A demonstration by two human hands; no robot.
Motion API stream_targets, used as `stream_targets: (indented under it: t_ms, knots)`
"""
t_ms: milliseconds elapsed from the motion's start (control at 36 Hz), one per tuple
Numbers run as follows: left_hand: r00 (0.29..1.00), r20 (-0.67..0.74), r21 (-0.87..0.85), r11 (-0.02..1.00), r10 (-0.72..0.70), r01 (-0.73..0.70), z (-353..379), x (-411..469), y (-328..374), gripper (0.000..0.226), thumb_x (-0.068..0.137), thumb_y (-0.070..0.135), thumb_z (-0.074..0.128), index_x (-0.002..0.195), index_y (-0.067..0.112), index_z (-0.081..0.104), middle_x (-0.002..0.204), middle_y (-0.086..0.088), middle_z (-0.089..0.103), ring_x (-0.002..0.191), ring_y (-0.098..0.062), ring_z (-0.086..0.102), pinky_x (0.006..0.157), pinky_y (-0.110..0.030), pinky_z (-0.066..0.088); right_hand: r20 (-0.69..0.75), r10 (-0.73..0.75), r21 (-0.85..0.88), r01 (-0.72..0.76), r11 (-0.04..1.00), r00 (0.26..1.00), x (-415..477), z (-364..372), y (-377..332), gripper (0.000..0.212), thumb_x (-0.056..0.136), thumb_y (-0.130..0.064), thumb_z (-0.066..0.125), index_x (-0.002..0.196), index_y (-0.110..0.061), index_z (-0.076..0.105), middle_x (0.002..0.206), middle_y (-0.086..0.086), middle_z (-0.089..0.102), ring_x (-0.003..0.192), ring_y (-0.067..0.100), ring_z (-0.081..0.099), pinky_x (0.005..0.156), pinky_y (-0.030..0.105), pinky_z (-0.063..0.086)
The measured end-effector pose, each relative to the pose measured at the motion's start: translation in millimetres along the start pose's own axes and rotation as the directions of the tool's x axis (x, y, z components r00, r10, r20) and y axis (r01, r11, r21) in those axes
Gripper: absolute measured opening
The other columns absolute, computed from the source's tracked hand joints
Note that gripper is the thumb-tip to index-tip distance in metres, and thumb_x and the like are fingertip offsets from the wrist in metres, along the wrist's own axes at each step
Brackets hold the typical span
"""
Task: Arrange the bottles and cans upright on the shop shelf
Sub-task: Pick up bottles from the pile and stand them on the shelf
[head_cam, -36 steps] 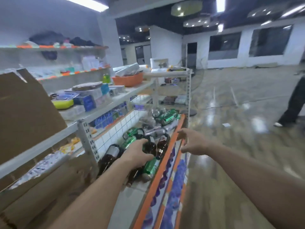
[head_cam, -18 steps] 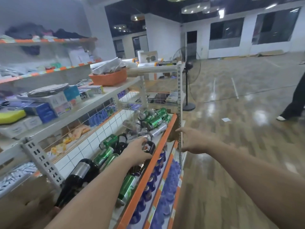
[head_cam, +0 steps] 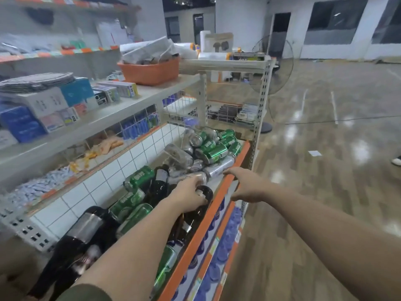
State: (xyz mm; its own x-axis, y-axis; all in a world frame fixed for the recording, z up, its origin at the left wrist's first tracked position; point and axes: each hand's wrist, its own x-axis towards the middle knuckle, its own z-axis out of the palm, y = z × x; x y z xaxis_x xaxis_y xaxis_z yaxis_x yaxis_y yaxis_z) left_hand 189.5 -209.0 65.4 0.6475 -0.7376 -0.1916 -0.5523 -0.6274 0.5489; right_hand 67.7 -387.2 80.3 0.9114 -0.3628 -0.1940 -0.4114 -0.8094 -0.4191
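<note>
So the left hand is wrapped around the far end of a brown glass bottle, fingers curled over it, proper grip. The bottle isn't upright: it's lying tilted on the shop shelf, running back toward the person right along the inside of the orange front rim, under the left forearm.

The right hand is holding nothing. It sits over the orange rim just right of the left hand, fingers loose and stretched forward. The index finger points at a silver can lying on its side just past the fingertips. Can't tell if it's touching.

Everything else on the shelf is lying down too. Beyond both hands there's a heap of green cans mixed with more silver ones, at the far end of the shelf. Left of the left hand there's another dark bottle and a few green cans on their sides against the white tiled back. Further back along the left arm, close to the person, lies a big black wine bottle with a grey foil neck.

Up on the shelf above, left of the hands, there's an orange basket full of papers, and some boxes.
</note>
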Motion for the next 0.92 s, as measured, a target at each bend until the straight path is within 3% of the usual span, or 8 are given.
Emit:
stream_targets:
  t_ms: [139, 278, 417, 500, 639, 694, 750, 917]
  knots:
    - [0.996, 0.025, -0.068, 0.994, -0.084, 0.085, -7.4, 44.1, -31.3, 0.068, 0.089, 0.025, 0.074, 0.150, 0.022, 0.045, 0.143, -0.002, 0.056, 0.124, -0.022, 0.057, 0.099, -0.031, 0.048, 0.125, -0.011, 0.020, 0.008, 1.000, 0.992, 52.8, -2.6, -4.1, 0.090, 0.081, -0.019, 0.084, 0.156, -0.022, 0.036, 0.157, 0.006, 0.044, 0.133, 0.024, 0.053, 0.108, 0.039, 0.049]
    - [0.986, -0.009, -0.126, 0.979, -0.166, 0.163, -23.2, 64.7, -56.7, 0.065, 0.086, 0.028, 0.081, 0.143, 0.023, 0.051, 0.134, 0.002, 0.064, 0.118, -0.017, 0.060, 0.101, -0.030, 0.047, 0.195, -0.101, 0.003, 0.103, 0.995, 0.976, 105.1, -5.0, -21.2, 0.085, 0.084, -0.020, 0.082, 0.156, -0.021, 0.037, 0.160, 0.001, 0.040, 0.142, 0.022, 0.044, 0.111, 0.028, 0.036]
    - [0.961, -0.107, -0.216, 0.949, -0.256, 0.229, -35.2, 67.5, -85.5, 0.052, 0.088, 0.034, 0.075, 0.135, 0.033, 0.054, 0.123, 0.007, 0.062, 0.108, -0.012, 0.059, 0.095, -0.029, 0.050, 0.271, -0.225, -0.001, 0.234, 0.972, 0.936, 163.8, 3.2, -52.0, 0.080, 0.084, -0.020, 0.082, 0.153, -0.019, 0.042, 0.156, 0.001, 0.046, 0.137, 0.021, 0.050, 0.110, 0.028, 0.042]
    - [0.920, -0.192, -0.266, 0.921, -0.340, 0.285, -43.4, 60.2, -93.9, 0.040, 0.095, 0.025, 0.067, 0.134, 0.019, 0.059, 0.117, 0.003, 0.059, 0.107, -0.017, 0.056, 0.098, -0.034, 0.048, 0.362, -0.316, 0.022, 0.332, 0.943, 0.877, 195.9, 16.7, -75.8, 0.073, 0.087, -0.025, 0.079, 0.151, -0.020, 0.045, 0.150, 0.000, 0.050, 0.131, 0.020, 0.055, 0.100, 0.023, 0.044]
    - [0.812, -0.288, -0.328, 0.849, -0.508, 0.415, -46.6, 43.4, -104.6, 0.054, 0.093, 0.018, 0.072, 0.142, 0.028, 0.052, 0.133, 0.004, 0.061, 0.109, -0.015, 0.060, 0.083, -0.025, 0.048, 0.511, -0.461, 0.021, 0.526, 0.850, 0.726, 232.4, 49.1, -109.8, 0.052, 0.086, -0.029, 0.078, 0.134, -0.034, 0.058, 0.123, -0.006, 0.065, 0.099, 0.012, 0.064, 0.072, 0.016, 0.051]
    - [0.741, -0.328, -0.350, 0.804, -0.586, 0.481, -42.8, 33.1, -105.5, 0.055, 0.092, 0.019, 0.070, 0.143, 0.028, 0.052, 0.131, 0.006, 0.058, 0.108, -0.015, 0.061, 0.081, -0.023, 0.049, 0.592, -0.498, 0.010, 0.613, 0.790, 0.633, 243.5, 66.2, -120.0, 0.060, 0.081, -0.020, 0.080, 0.135, -0.035, 0.058, 0.125, -0.004, 0.065, 0.104, 0.015, 0.064, 0.082, 0.026, 0.057]
    - [0.649, -0.377, -0.385, 0.749, -0.661, 0.539, -38.2, 21.8, -100.3, 0.047, 0.090, 0.025, 0.070, 0.135, 0.030, 0.057, 0.131, 0.006, 0.061, 0.113, -0.015, 0.060, 0.093, -0.029, 0.050, 0.665, -0.505, -0.003, 0.679, 0.734, 0.549, 248.2, 80.0, -129.9, 0.068, 0.077, -0.015, 0.083, 0.136, -0.034, 0.057, 0.131, 0.001, 0.065, 0.110, 0.020, 0.065, 0.095, 0.035, 0.057]
    - [0.430, -0.422, -0.504, 0.601, -0.798, 0.620, -20.7, -6.3, -70.6, 0.036, 0.088, 0.016, 0.070, 0.124, 0.018, 0.066, 0.118, -0.004, 0.066, 0.106, -0.020, 0.062, 0.090, -0.028, 0.050, 0.805, -0.470, -0.034, 0.819, 0.573, 0.362, 239.8, 93.7, -135.5, 0.062, 0.086, -0.011, 0.076, 0.143, -0.021, 0.055, 0.139, 0.003, 0.059, 0.123, 0.022, 0.058, 0.104, 0.029, 0.049]
